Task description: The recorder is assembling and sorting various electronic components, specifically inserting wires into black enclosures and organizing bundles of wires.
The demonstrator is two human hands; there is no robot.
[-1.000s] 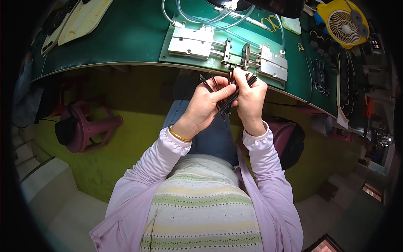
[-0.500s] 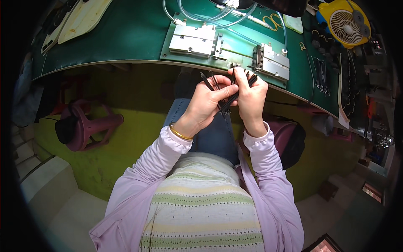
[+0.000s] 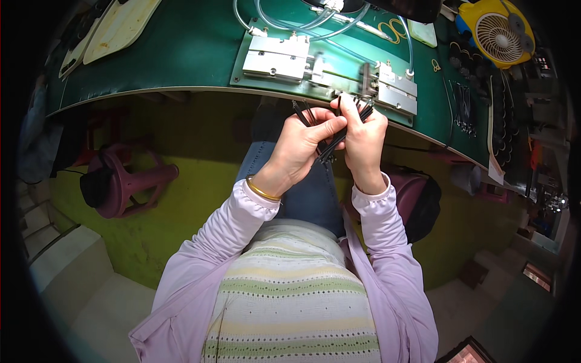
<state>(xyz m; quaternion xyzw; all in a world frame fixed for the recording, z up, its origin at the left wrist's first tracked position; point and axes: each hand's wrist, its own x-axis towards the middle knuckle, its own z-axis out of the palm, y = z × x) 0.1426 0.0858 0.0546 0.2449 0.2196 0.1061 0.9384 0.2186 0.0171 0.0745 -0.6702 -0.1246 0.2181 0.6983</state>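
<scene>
At the near edge of the green table (image 3: 181, 66), thin black strips (image 3: 330, 147) are being held between the hands; by the left hand (image 3: 295, 147) a bunch is being pinched under the thumb, which is being pointed rightward; by the right hand (image 3: 365, 144) more strips are being gripped, its thumb being aimed up at the metal fixture (image 3: 275, 58); the left wrist (image 3: 270, 180) (a gold bangle (image 3: 261, 191) is being worn there) is being slanted inward.
</scene>
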